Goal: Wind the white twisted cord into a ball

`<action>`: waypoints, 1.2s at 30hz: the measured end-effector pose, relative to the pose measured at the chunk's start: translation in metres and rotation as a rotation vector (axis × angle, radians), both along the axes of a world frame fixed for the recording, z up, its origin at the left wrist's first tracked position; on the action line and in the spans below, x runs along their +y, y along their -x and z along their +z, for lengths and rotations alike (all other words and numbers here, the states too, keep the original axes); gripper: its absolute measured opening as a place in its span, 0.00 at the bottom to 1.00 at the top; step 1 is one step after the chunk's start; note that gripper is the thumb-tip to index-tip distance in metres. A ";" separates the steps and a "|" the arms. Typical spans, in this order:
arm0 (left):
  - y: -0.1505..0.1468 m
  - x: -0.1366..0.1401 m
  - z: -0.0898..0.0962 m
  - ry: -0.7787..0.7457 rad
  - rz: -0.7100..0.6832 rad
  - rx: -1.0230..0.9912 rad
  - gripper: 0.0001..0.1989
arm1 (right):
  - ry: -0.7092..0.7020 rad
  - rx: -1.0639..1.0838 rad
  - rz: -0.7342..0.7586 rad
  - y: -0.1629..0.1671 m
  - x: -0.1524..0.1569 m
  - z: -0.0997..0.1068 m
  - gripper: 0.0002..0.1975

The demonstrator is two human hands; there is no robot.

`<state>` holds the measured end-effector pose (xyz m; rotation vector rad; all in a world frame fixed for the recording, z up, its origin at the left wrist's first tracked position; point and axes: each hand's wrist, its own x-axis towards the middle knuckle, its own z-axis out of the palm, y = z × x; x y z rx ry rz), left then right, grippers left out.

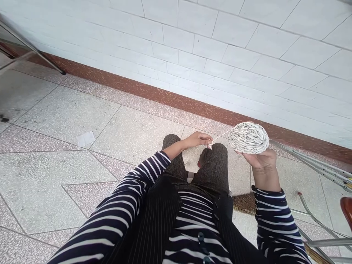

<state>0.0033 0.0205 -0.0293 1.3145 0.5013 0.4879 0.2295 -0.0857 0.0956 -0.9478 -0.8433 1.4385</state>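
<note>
White strand [220, 136] runs from the fingers [205, 136] of your left hand [195, 140] to the ball of cord [248, 138]. You have that hand's thumb and forefinger pressed together on the strand, pinching it close to its end, with a small pale bit showing just under the fingertips. Between there and the ball of cord it looks drawn nearly straight.

Your right hand [261, 161] bears the ball of cord from beneath, palm up, clear of your lap. Its fingers are curled against the windings but mostly hidden behind them, so you cannot tell how far around they reach. The windings are off-white with dark flecks, bundled into a plump oval.

Both your sleeves [118, 216] are navy with white stripes. To the left of the ball of cord and lower down are your dark trousers [213, 170], knees a little apart; nearer your body hangs a dark pinstriped vest [154, 223]. Below the ball of cord, partly covered by your right sleeve, broom bristles [244, 202] show over the speckled floor [132, 132]. Well to the left of it, a white piece of paper [85, 139] lies flat on that floor. Off to its right are metal rails [316, 161]. Beyond it run a red-brown skirting [165, 96] and a white tiled wall [192, 47].
</note>
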 end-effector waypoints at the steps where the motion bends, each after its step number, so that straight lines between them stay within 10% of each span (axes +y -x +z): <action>1: 0.000 -0.002 -0.002 0.023 0.001 -0.003 0.17 | 0.010 -0.004 0.001 0.000 0.000 0.000 0.35; 13: 0.019 0.003 -0.029 -0.004 0.313 0.261 0.11 | -0.075 -0.115 -0.153 -0.024 -0.012 0.007 0.29; 22: 0.020 0.017 -0.052 -0.203 0.137 0.544 0.11 | -0.093 -0.158 -0.133 -0.016 -0.012 0.019 0.29; 30: -0.005 -0.003 -0.019 0.043 -0.119 0.107 0.19 | -0.016 -0.174 -0.004 0.004 0.001 0.018 0.38; 36: -0.025 -0.005 0.027 -0.008 -0.062 -0.019 0.20 | 0.032 -0.177 -0.008 0.004 0.004 0.011 0.38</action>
